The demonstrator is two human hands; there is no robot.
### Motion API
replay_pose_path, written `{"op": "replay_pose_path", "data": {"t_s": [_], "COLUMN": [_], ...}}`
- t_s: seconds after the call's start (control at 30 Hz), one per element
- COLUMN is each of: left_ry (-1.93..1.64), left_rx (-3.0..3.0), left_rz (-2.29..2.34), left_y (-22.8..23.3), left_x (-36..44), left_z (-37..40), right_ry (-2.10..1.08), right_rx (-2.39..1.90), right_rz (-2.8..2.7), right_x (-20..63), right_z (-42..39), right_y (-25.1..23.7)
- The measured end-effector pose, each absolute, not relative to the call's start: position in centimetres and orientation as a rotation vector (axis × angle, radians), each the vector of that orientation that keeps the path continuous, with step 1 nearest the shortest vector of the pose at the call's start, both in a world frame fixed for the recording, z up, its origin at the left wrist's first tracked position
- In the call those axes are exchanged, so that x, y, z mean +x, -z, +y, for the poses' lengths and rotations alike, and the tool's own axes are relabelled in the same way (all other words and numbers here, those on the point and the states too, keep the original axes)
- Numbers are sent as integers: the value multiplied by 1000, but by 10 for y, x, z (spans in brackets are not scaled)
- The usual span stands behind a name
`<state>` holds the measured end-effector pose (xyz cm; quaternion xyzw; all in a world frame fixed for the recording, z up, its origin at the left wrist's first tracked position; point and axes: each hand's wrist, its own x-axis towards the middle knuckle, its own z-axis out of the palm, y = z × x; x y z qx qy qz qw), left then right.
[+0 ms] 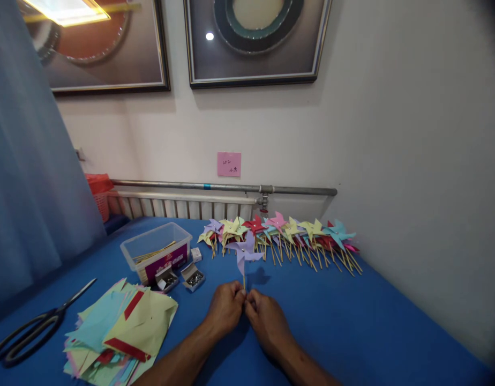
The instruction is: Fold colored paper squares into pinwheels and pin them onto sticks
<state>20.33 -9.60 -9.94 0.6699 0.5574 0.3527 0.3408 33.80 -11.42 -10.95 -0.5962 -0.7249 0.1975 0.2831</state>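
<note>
A lilac paper pinwheel (245, 250) stands upright on a thin wooden stick in front of me, a pin at its centre. My left hand (227, 304) and my right hand (265, 316) meet at the lower part of that stick, both with fingers closed on it. The stick's bottom end is hidden by the fingers. Behind the pinwheel lies a long row of finished paper pinwheels (292, 230) in several colours, their sticks pointing toward me. To the left of my hands sit two small open boxes of metal pins, one of them a pin box (193, 276).
A clear plastic tub (155, 246) holds wooden sticks, with a small white box (196, 254) beside it. Large scissors (42, 327) and a pile of cut coloured paper (122, 327) lie at the left on the blue cloth (352, 321). A radiator (183, 206) and pipe run along the wall.
</note>
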Motion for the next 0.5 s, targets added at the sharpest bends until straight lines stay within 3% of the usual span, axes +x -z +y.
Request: {"op": "replay_pose_path", "data": {"t_s": [0.5], "left_ry": [-896], "left_rx": [1774], "left_rz": [1446], "left_y": [102], "left_x": [204], "left_z": [-93], "right_ry": [-537], "right_rx": [-1607], "right_rz": [-1948], "right_x": [338], "right_z": [-114], "right_y": [106]}}
